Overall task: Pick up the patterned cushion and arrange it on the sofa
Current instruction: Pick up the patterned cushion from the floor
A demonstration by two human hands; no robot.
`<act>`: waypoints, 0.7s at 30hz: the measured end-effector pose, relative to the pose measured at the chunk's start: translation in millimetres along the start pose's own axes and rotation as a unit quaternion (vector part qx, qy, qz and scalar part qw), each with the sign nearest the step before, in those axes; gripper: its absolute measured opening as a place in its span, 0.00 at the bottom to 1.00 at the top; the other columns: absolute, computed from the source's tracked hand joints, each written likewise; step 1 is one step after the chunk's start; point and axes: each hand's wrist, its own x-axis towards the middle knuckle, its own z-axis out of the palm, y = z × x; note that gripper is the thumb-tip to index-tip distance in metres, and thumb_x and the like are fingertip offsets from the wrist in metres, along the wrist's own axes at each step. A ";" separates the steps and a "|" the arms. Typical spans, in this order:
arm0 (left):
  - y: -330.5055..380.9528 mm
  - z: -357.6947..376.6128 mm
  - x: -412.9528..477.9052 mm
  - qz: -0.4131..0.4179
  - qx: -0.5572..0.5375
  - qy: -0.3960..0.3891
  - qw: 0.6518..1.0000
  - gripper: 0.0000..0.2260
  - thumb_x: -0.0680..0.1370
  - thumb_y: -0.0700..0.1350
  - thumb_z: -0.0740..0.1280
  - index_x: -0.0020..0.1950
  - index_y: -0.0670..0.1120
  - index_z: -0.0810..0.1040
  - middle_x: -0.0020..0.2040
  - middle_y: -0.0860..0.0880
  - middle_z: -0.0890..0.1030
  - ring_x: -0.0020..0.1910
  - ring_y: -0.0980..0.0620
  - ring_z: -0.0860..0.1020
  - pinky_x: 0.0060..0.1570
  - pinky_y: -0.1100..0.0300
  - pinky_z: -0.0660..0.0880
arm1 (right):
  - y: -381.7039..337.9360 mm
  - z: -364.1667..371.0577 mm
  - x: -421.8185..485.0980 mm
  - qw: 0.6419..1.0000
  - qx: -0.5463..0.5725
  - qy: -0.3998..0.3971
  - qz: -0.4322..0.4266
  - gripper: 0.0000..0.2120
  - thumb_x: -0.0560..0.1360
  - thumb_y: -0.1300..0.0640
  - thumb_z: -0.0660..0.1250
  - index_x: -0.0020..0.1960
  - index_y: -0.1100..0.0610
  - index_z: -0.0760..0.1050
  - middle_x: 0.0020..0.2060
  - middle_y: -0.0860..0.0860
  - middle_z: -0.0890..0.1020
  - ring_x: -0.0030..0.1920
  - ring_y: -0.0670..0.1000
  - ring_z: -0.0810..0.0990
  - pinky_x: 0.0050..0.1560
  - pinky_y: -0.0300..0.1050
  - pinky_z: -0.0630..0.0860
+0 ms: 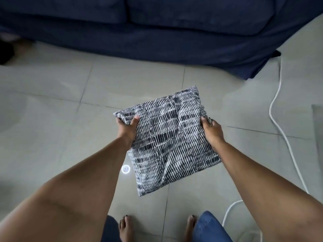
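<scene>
We find no readable text.
The patterned cushion (pixel 167 137) carries only dashes; we see no letters, numbers or labels anywhere.

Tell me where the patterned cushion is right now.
In the head view the patterned cushion sits at centre, held up over the tiled floor between the left hand and right hand, short of the dark blue sofa.

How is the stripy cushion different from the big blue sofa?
The patterned cushion has black-and-white dashes; the sofa is plain dark blue. The cushion is small and held up over the floor by the left hand and right hand; the sofa is far bigger and sits on the floor. The cushion looks crumpled; the sofa looks smoother. Both are soft fabric.
</scene>
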 end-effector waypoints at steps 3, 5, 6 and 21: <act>60.4 -34.9 -71.9 0.039 -0.019 0.008 0.999 0.43 0.80 0.59 0.64 0.83 0.47 0.39 0.84 0.44 0.49 0.81 0.40 0.55 0.75 0.43 0.56 | -54.8 -57.4 -58.5 1.000 0.022 0.006 -0.019 0.29 0.79 0.35 0.59 0.68 0.55 0.75 0.61 0.57 0.82 0.58 0.60 0.81 0.60 0.55 0.77; 90.5 -52.1 -104.2 0.055 -0.014 0.014 0.998 0.42 0.81 0.58 0.64 0.83 0.48 0.39 0.84 0.45 0.49 0.81 0.40 0.54 0.75 0.43 0.56 | -83.6 -81.7 -88.0 0.999 0.032 0.007 -0.031 0.27 0.79 0.35 0.59 0.65 0.54 0.77 0.57 0.55 0.84 0.55 0.58 0.82 0.57 0.54 0.79; 111.9 -62.5 -124.3 0.069 -0.013 0.018 0.997 0.42 0.81 0.58 0.64 0.83 0.49 0.39 0.84 0.45 0.48 0.82 0.41 0.54 0.75 0.43 0.56 | -102.1 -99.2 -105.0 0.998 0.038 0.012 -0.049 0.26 0.79 0.36 0.60 0.64 0.54 0.78 0.56 0.55 0.84 0.54 0.58 0.82 0.56 0.52 0.78; 388.3 -164.1 -416.7 0.238 0.005 -0.008 0.971 0.41 0.76 0.62 0.66 0.83 0.59 0.46 0.81 0.47 0.64 0.76 0.40 0.67 0.74 0.41 0.65 | -306.6 -364.6 -333.0 0.968 0.198 -0.041 -0.147 0.37 0.79 0.36 0.60 0.82 0.53 0.57 0.80 0.53 0.62 0.77 0.58 0.63 0.73 0.57 0.63</act>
